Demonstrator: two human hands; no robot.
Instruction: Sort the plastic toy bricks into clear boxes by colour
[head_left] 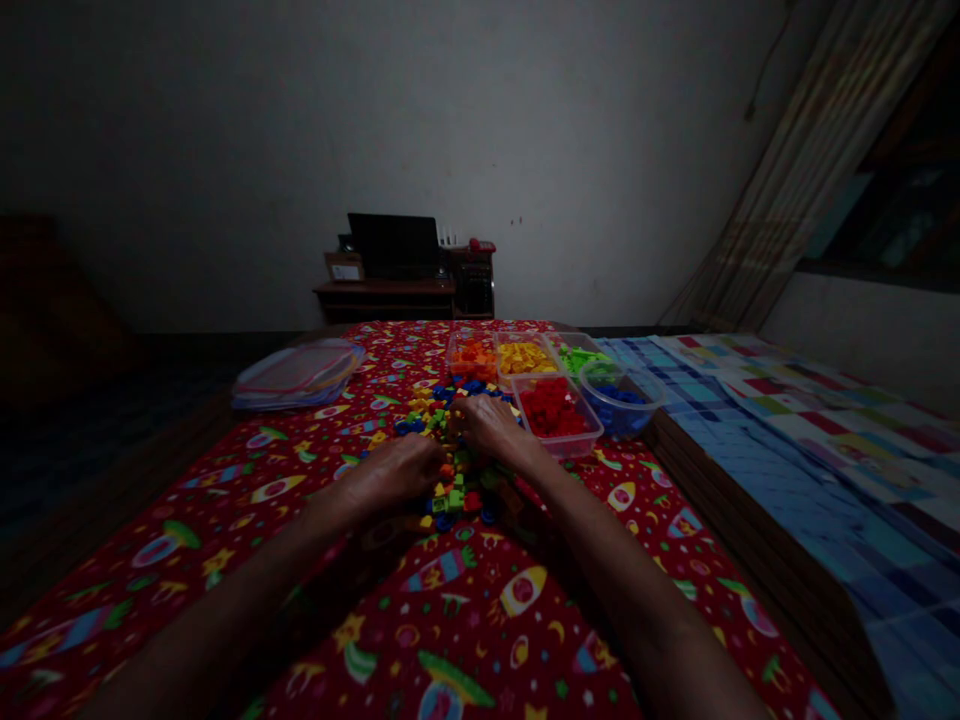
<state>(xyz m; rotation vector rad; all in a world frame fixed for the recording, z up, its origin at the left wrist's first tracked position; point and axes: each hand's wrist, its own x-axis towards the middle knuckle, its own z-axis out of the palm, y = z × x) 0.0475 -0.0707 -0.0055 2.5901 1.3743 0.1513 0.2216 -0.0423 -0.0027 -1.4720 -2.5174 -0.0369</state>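
A loose pile of small toy building bricks (456, 498) in blue, yellow, green, red and orange lies on the table in front of me. At the pile's left side is my left hand (411, 465), fingers curled down among the bricks. My right hand (486, 422) reaches over the pile's middle, its fingers bent and pressed together. Whatever either hand grips is too small and dark to make out. Just beyond the right hand stand clear boxes of sorted bricks: a red-brick box (577, 443), a yellow-brick box (525, 380), an orange-brick box (451, 352) and a green-brick box (570, 340).
A round clear tub (646, 405) holding blue bricks stands at the table's right edge. Stacked plastic lids (289, 372) lie at the left. The red patterned tablecloth (300, 550) covers the table. Beside it on the right is a checked bedspread (757, 480).
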